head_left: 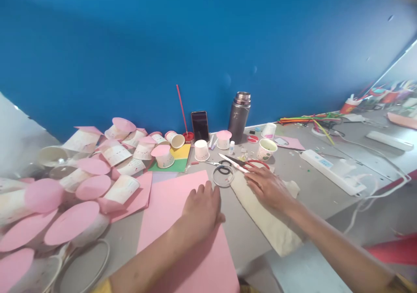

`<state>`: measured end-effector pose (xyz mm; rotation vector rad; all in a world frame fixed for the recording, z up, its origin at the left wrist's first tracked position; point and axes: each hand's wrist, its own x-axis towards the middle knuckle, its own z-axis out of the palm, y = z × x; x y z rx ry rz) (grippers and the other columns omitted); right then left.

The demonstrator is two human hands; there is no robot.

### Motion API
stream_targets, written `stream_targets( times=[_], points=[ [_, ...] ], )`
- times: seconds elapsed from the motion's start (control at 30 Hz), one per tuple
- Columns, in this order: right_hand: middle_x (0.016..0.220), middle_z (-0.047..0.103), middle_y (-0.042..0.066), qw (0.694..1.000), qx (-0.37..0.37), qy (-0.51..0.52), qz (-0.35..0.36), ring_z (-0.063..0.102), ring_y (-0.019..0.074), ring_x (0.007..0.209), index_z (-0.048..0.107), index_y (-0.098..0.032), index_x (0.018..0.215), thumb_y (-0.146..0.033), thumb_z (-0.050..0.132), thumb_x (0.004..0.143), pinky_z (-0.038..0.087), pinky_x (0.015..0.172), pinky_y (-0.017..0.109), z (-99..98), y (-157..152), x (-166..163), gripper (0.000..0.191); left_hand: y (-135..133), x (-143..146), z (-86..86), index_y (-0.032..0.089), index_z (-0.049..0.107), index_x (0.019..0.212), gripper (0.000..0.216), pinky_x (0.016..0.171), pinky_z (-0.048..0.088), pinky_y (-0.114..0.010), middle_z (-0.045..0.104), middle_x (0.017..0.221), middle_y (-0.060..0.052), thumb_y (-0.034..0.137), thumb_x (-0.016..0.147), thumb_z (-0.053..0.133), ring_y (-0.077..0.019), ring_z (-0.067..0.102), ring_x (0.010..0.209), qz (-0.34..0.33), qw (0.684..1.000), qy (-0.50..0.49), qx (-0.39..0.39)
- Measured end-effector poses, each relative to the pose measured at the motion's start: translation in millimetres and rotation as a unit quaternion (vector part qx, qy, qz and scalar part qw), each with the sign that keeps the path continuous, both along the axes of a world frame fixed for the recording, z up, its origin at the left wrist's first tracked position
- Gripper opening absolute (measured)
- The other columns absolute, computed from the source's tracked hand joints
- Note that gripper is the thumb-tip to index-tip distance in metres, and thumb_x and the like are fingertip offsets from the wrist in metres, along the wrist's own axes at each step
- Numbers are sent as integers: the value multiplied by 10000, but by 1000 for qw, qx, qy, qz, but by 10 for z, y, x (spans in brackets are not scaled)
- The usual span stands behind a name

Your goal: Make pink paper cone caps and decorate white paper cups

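My left hand (pixel 202 206) rests palm down on a large pink sheet of paper (pixel 169 197), its fingers slightly bent and apart and holding nothing. My right hand (pixel 267 186) reaches over a cream cloth (pixel 270 223), fingers stretched out. Its fingertips are at the near end of a white pen (pixel 233 162), beside scissors with red handles (pixel 257 164); I see no firm grip on either. Left of the pen lie a clear ring, perhaps a tape roll (pixel 223 175), and dark-handled scissors (pixel 224 168).
Many paper cups with pink paper discs (pixel 94 188) crowd the left side. Along the blue wall stand a phone (pixel 200 125), a dark flask (pixel 239 117) and several cups, including a patterned cup (pixel 266 149). A white power strip (pixel 332 171) with cables lies right.
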<state>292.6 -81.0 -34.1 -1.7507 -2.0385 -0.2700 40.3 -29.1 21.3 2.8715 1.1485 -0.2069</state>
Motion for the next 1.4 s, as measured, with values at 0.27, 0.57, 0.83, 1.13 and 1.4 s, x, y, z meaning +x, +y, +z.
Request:
stream_targets(
  times=[0.27,0.57,0.83,1.13,1.4],
  points=[
    [1020,768,92,997,19,52,-55,704,246,979,740,-207,937,-209,496,989,542,861,384,35,57,291,249,-511,-766,-271,163,393,1585,923,1222,316,-583,234,1653,-240,625,836,669,-434,215,1538,21,997,25,-66],
    [860,735,96,971,-212,-28,-111,669,224,814,740,-171,870,-263,608,914,428,702,283,264,369,368,167,-652,-1258,-642,181,172,1651,1019,1222,336,-542,257,1676,-192,758,877,498,-376,237,1560,-101,978,-123,135],
    [1039,755,99,980,-187,-38,-53,675,229,1013,756,-199,978,-239,499,1011,425,777,275,447,570,-197,262,-612,-1228,-645,219,201,1641,927,1205,364,-570,268,1678,-180,713,915,501,-375,225,1564,-91,983,-127,96],
    [1025,780,100,963,-251,-81,-45,718,265,956,760,-219,991,-140,534,950,398,692,289,496,1019,-525,243,-187,-680,-90,122,656,1250,411,1169,401,-577,506,1529,-233,357,914,669,-431,390,1481,-14,999,-39,-10],
    [1062,772,120,962,-253,-87,-58,715,278,983,734,-187,1047,-258,636,933,403,710,296,348,1151,-493,167,133,-181,-329,157,646,1088,306,1069,497,-515,557,1455,-194,370,885,728,-383,510,1374,-53,990,-133,-3]
  ],
)
